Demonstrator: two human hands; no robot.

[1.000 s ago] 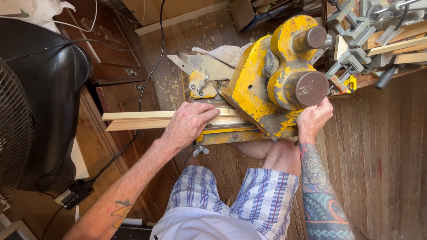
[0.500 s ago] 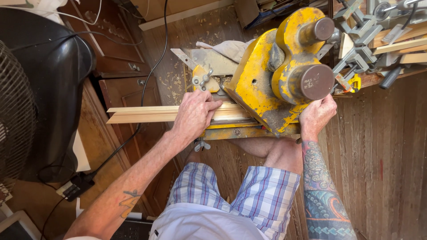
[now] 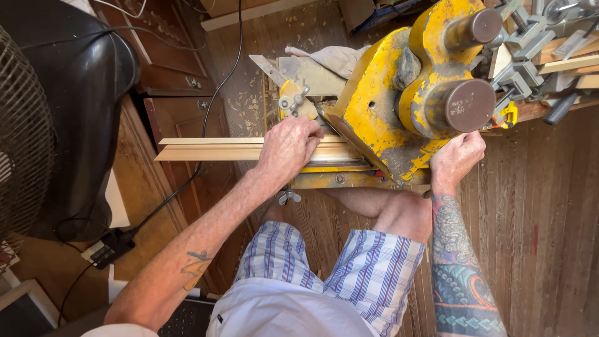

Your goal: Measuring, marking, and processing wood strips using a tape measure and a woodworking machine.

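Fingers [image 3: 299, 134] of my left hand [image 3: 288, 150] lie spread and flat on the wooden strip [image 3: 212, 150], pressing it down onto the bed of the yellow saw [image 3: 387, 112]; it is a flat-palmed grip, not a closed one. The strip is a long pale moulding that runs out to the left, well past the saw bed and unsupported there, with its right end hidden under the saw head. My right hand [image 3: 455, 159] curls around the lower right edge of the saw body; I cannot tell how tightly that grip is closed, since the fingertips go under the housing.

To do this well, I judge that the left hand should keep the strip hard against the fence and stay well clear of the blade line, thumb tucked in. The overhanging end could tip the strip, so the downward pressure matters. The saw head should come down slowly and squarely.

The saw sits on a floor [image 3: 549, 206] of dark wooden boards, dusted with shavings [image 3: 240, 103] behind the fence. A grey rag [image 3: 337, 59] lies behind the saw. To the right is a heap of metal clamps [image 3: 524, 43] and wood offcuts. On the left stand brown cabinet doors [image 3: 181, 68], a black rounded object [image 3: 81, 93], a fan grille [image 3: 19, 143] and a black cable [image 3: 218, 81] trailing to a plug block [image 3: 109, 249]. My knees in checked shorts [image 3: 331, 262] fill the foreground.
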